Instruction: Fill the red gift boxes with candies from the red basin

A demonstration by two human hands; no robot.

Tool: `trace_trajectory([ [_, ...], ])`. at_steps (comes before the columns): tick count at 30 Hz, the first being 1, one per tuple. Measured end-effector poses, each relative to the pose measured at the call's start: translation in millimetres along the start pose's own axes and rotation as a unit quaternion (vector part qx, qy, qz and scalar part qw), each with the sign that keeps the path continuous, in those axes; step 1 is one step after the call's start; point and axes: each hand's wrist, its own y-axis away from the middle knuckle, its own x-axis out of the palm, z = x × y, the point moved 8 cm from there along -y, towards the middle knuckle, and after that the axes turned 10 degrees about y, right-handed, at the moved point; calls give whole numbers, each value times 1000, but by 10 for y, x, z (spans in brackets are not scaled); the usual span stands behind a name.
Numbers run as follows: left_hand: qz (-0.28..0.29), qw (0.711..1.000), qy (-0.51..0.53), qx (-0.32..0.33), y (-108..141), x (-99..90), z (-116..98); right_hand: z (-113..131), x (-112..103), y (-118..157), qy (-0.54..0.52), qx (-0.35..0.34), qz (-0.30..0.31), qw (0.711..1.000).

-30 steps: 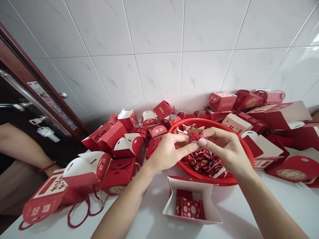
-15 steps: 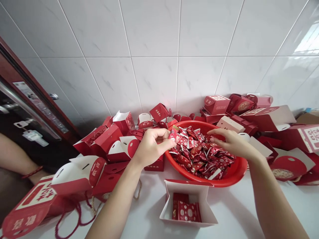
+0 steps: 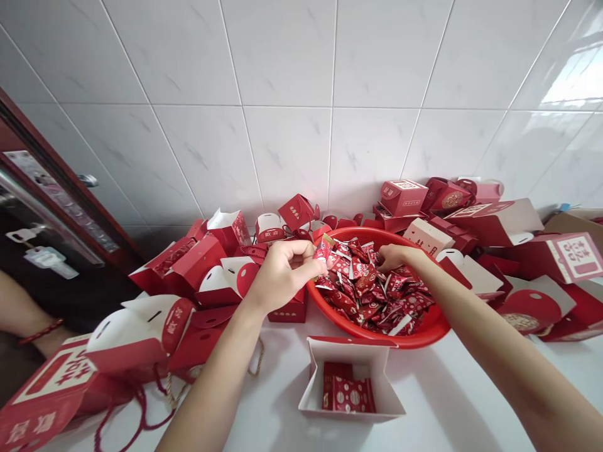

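Observation:
Between the thumb and fingers of my left hand (image 3: pixel 288 274) is a red wrapped candy (image 3: pixel 323 248), held over the left rim of a red plastic basket (image 3: pixel 325 317). Many red wrapped candies (image 3: pixel 372 295) fill the basket. My right hand (image 3: pixel 399 256) reaches in at the basket's back, its fingers closed at the pile; what they grip, if anything, is hidden. In front of the basket stands an open box (image 3: pixel 396 398), white inside, holding a dotted red packet (image 3: pixel 353 395) and a darker red one behind it.
Red and white gift boxes crowd the left (image 3: pixel 132 333) and right (image 3: pixel 522 307) sides. More boxes line the tiled wall (image 3: pixel 287 157). Corded handles lie at the lower left. Another person's arm (image 3: pixel 23 314) shows at the left edge, near a door with keys (image 3: pixel 49 257).
My right hand has moved slightly left and down into the candies, and its fingers have closed. My left hand still holds the candy. The view has shifted slightly.

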Motion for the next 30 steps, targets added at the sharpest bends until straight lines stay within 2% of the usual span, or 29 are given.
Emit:
trace_trajectory([
  [8, 17, 1000, -6, 2, 4, 29, 37, 59, 156, -156, -37, -5, 32, 999],
  [16, 23, 1000, 9, 4, -9, 15, 27, 100, 251, -160, -136, -22, 52, 989],
  [23, 22, 1000, -2, 1, -19, 8, 72, 97, 328, -161, -175, -14, 82, 981],
  [30, 35, 999, 0, 13, -4, 25, 14, 134, 298, -221, -188, -2, 50, 981],
])
